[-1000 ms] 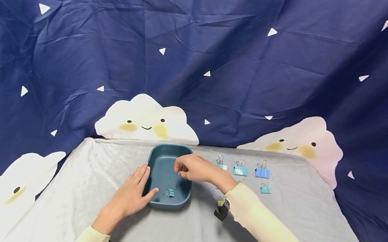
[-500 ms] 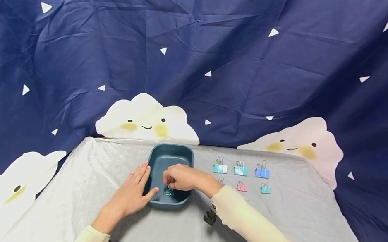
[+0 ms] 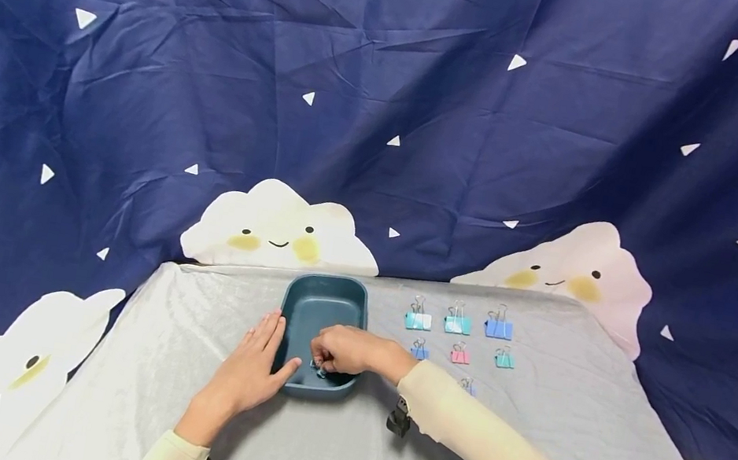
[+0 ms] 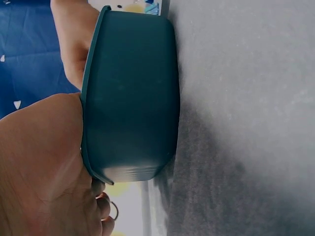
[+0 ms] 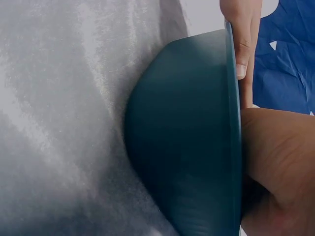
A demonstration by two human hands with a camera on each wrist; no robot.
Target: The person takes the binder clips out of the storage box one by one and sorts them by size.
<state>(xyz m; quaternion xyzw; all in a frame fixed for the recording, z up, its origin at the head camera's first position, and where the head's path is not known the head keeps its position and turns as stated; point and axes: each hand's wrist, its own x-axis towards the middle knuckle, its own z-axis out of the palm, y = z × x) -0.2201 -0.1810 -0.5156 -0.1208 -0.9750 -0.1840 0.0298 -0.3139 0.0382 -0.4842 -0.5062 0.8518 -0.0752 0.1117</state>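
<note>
A dark teal tray (image 3: pixel 310 392) stands on the grey cloth. My left hand (image 3: pixel 251 367) lies along its left side, fingers extended, thumb over the near left corner. In the left wrist view, the palm (image 4: pixel 42 157) is against the rim. Reaching over the right rim, my right hand (image 3: pixel 351 350) is inside the tray with curled fingers, pinching a small binder clip (image 3: pixel 318 370) near the floor. Most of this clip is covered by the fingers. In the right wrist view, the tray wall hides the fingertips of the right hand (image 5: pixel 280 162).
Right of the tray, larger binder clips form a back row: two teal and white (image 3: pixel 418 321), one blue (image 3: pixel 499 329). Smaller blue (image 3: pixel 419 351), pink (image 3: pixel 460 356) and teal (image 3: pixel 504 359) clips lie in front. Another blue clip (image 3: pixel 468 387) is partly behind the right sleeve.
My right hand has moved down and nearer inside the tray, onto the small clip. Clips it covered on the cloth now show. The left hand and tray have stayed put.
</note>
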